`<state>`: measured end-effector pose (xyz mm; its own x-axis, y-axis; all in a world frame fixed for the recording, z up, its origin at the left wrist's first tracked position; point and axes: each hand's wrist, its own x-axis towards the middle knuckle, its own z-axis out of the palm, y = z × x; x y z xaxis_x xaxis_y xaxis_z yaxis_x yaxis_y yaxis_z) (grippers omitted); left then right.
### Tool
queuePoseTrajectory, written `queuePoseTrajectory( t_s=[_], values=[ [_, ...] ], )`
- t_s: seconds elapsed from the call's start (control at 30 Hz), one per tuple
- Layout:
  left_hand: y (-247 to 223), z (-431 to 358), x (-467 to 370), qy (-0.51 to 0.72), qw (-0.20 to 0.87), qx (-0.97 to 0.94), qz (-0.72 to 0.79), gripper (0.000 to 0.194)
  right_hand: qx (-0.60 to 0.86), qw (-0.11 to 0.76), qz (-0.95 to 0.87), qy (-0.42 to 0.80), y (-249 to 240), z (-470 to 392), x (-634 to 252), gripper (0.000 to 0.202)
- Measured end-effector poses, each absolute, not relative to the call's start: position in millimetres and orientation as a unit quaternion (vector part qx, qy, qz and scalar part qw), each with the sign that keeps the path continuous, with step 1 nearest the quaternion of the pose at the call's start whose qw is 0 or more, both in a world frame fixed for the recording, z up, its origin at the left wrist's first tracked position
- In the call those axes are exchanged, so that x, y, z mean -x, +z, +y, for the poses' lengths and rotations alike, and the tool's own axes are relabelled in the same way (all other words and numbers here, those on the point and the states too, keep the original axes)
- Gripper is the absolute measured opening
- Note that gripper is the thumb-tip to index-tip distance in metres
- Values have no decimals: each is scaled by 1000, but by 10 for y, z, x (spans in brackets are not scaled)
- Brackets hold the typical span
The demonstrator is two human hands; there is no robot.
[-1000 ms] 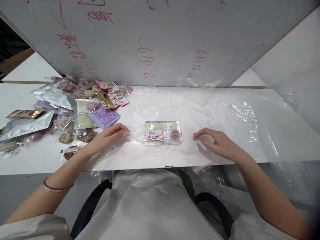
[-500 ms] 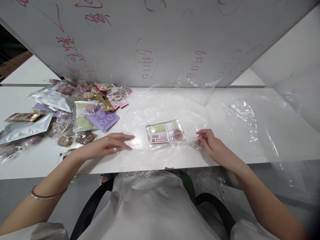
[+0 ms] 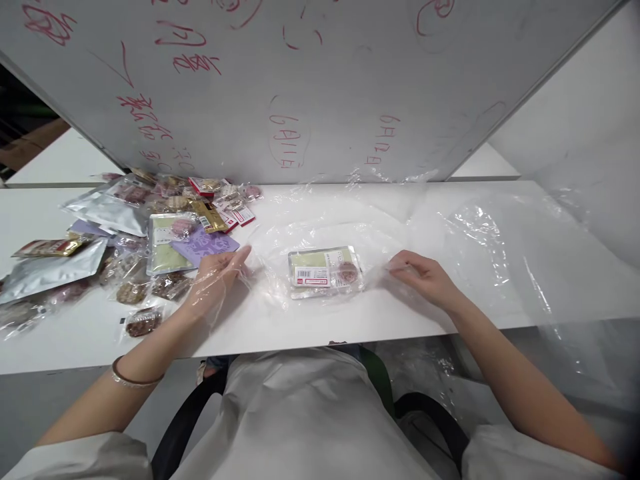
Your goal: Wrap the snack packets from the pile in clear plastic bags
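Note:
A light-green packet (image 3: 309, 259) with a barcode label lies in front of me. On its right side sits a small wrapped brownish-pink piece (image 3: 347, 273). Clear plastic film (image 3: 380, 233) spreads around and beneath them. To the left of the packet, my left hand (image 3: 219, 279) is closed on the film, which drapes over its wrist. My right hand (image 3: 423, 275) pinches the film's edge on the other side, with fingertips together. Close behind my left hand is a purple patterned packet (image 3: 207, 244).
A pile of wrapped snacks covers the table's left side, with silver pouches (image 3: 107, 210), a gold sachet (image 3: 209, 215) and a dark wrapped piece (image 3: 143, 323) near the front. A whiteboard (image 3: 340, 87) with red writing stands behind. More clear film (image 3: 480, 227) lies right.
My left hand has moved left and turned, its fingers closing, and the film is now drawn over its wrist. The right hand stays nearly in place. The view has tilted slightly up.

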<state>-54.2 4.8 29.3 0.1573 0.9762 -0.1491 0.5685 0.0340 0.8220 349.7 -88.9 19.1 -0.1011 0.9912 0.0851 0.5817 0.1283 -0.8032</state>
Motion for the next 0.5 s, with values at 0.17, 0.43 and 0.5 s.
queuePoseTrajectory(
  t_s=[0.17, 0.43, 0.5],
  values=[
    [322, 178, 506, 148, 180, -744, 626, 49, 619, 273, -527, 513, 176, -666, -3654, 38],
    [416, 243, 402, -82, 72, -762, 639, 19, 772, 187, -472, 383, 201, -586, -3780, 50],
    [440, 234, 363, -108, 54, -767, 630, 17, 806, 123, -501, 290, 182, -623, -3705, 47]
  ],
)
